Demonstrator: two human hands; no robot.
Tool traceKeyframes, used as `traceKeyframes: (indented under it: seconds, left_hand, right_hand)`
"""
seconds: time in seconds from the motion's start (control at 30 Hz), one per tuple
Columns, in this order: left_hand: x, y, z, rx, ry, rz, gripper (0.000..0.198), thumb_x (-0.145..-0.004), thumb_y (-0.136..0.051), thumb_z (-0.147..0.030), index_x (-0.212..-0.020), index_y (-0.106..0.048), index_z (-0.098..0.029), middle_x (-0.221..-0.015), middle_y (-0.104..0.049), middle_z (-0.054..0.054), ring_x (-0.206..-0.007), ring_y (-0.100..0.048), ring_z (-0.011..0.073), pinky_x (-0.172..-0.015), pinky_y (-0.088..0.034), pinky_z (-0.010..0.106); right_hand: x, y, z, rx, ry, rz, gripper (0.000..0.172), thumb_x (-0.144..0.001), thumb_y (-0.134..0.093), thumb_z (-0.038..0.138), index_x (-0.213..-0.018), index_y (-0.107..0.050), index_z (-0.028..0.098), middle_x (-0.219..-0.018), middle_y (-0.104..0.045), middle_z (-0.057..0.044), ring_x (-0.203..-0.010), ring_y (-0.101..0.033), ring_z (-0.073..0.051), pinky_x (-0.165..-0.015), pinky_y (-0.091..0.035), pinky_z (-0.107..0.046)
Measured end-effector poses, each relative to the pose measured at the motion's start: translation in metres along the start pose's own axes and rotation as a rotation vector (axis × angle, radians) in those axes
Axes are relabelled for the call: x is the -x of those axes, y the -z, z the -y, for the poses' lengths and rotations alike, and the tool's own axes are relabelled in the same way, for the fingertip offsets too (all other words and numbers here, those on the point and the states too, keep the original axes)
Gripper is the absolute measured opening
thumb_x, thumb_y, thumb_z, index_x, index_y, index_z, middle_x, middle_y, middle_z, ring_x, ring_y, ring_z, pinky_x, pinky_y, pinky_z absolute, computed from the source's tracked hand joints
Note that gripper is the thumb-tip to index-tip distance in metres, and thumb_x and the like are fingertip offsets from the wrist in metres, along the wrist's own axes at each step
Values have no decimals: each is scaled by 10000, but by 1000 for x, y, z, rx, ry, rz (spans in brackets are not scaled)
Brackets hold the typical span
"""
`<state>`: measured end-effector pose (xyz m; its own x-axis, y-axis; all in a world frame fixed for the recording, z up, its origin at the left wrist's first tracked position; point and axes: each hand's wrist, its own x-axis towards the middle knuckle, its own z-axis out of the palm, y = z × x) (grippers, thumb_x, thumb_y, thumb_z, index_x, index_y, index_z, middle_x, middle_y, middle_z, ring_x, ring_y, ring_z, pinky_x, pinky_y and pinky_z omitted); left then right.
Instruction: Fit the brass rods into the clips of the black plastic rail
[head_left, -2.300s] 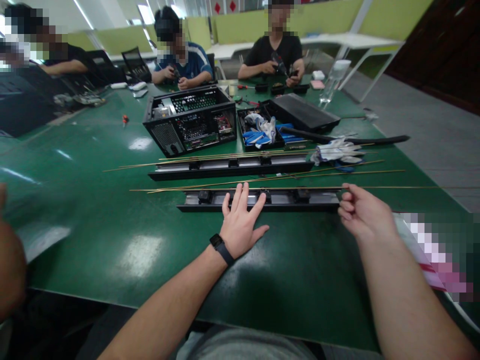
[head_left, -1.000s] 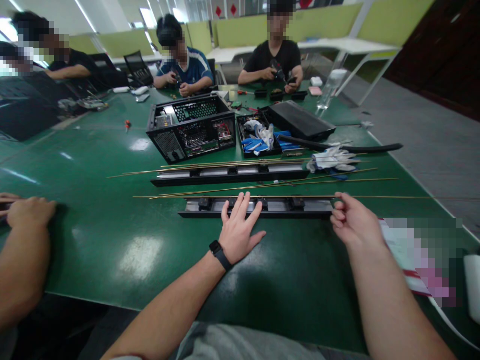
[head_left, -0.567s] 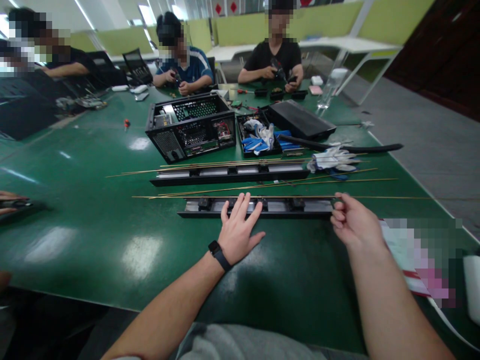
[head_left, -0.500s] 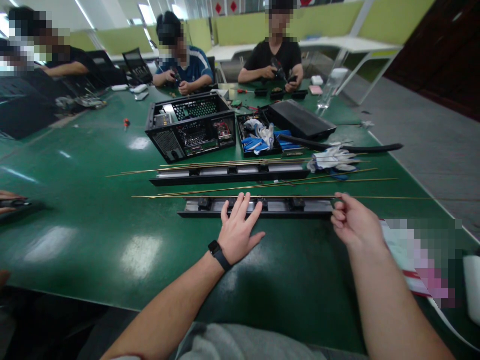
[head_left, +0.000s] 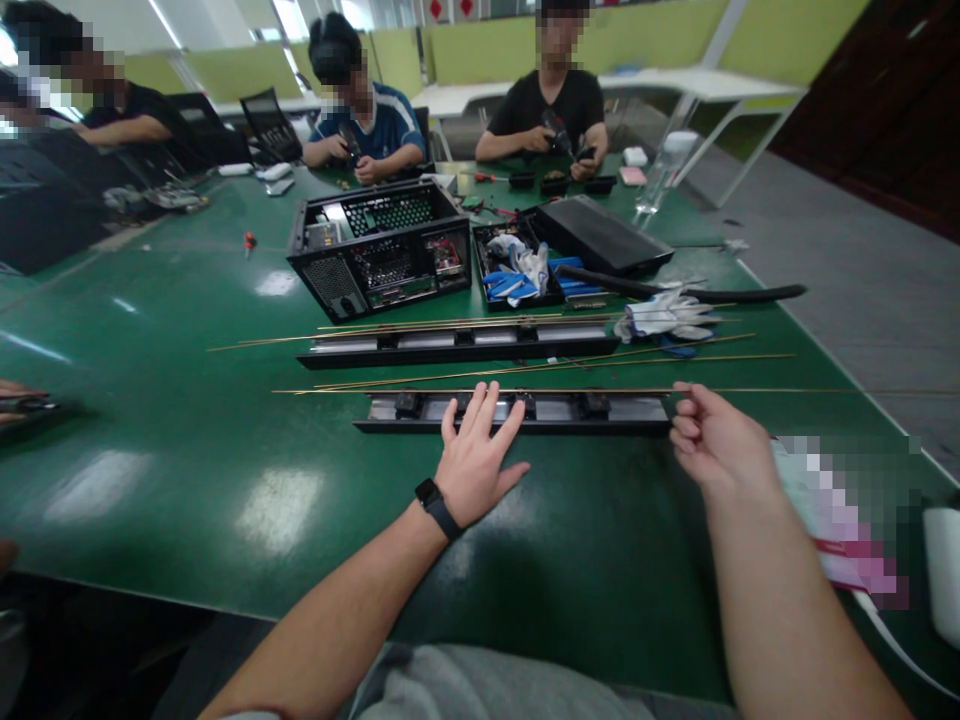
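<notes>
My left hand (head_left: 481, 455), with a dark watch on the wrist, lies with fingers spread across the middle of the near black rail (head_left: 442, 428). This rail has a silvery inner channel and several black blocks. At the rail's right end my right hand (head_left: 716, 435) is closed, thumb and forefinger pinching a thin brass-coloured rod (head_left: 787, 391). The rod runs along the rail's back edge and sticks out far to the right. Behind lies a second rail (head_left: 450, 357) of the same kind, with loose thin rods (head_left: 420, 378) beside and above it.
Beyond the rails stand an open black computer case (head_left: 382, 250) and a box of gloves (head_left: 517, 275). White gloves (head_left: 667, 318) and a black tube (head_left: 750, 294) lie to the right. Co-workers sit across the green table (head_left: 187, 470); another person's hand (head_left: 22, 400) shows at left.
My right hand has shifted slightly right, and the pinched rod now reaches further out to the right. My left hand keeps its place on the rail.
</notes>
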<state>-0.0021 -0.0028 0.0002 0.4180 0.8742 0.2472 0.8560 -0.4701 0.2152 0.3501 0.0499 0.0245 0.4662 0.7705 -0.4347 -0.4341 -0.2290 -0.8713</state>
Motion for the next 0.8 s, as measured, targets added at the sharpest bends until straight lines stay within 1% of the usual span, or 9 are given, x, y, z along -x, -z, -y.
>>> traceKeyframes:
  seconds: [0.1, 0.17, 0.3, 0.4, 0.6, 0.8]
  left_hand:
    - [0, -1, 1, -10, 2, 7, 919, -1034, -978, -434, -1859, -598, -298, -2013, -353, 253, -1880, -361, 506, -1452, -360, 808]
    - [0, -1, 1, -15, 0, 8, 917, -1034, -979, -440, -1858, -601, -303, -2013, -356, 251, -1881, -360, 501, -1457, -358, 795]
    - [0, -1, 2, -12, -4, 2, 921, -1037, -978, -441, -1862, -594, -297, -2009, -363, 261, -1881, -363, 498, -1457, -356, 796]
    - [0, -1, 2, -9, -6, 4, 920, -1043, -970, -439, -1867, -586, -297, -2014, -353, 261, -1883, -357, 500, -1457, -348, 800]
    - [0, -3, 3, -6, -8, -5, 930, -1029, -982, -431, -1863, -590, -307, -2024, -348, 239, -1880, -361, 506, -1458, -344, 786]
    - [0, -4, 3, -2, -10, -15, 924, -1031, -979, -417, -1861, -591, -305, -2025, -352, 236, -1881, -356, 509, -1463, -329, 794]
  right_hand:
    - [10, -9, 3, -16, -30, -26, 139, -1081, -850, 226, -992, -742, 228, -707, -545, 75, -427, -354, -45, -361, -212, -188]
    - [14, -12, 6, -30, -20, -69, 150, -1097, -827, 198, -982, -734, 215, -700, -533, 79, -415, -350, -39, -352, -213, -182]
    - [19, -14, 14, -54, 8, -148, 238, -1197, -650, 154, -969, -687, 213, -677, -505, 82, -395, -356, -51, -330, -230, -186]
    - [23, -17, 16, -52, -1, -152, 296, -1233, -569, 136, -965, -678, 202, -670, -504, 80, -385, -356, -50, -317, -220, -186]
    - [30, -26, 14, -26, -57, -106, 264, -1200, -628, 110, -963, -720, 181, -683, -525, 72, -374, -358, -41, -305, -220, -171]
    - [31, -26, 19, -43, -18, -160, 336, -1241, -545, 103, -936, -656, 190, -657, -490, 91, -370, -348, -33, -306, -209, -169]
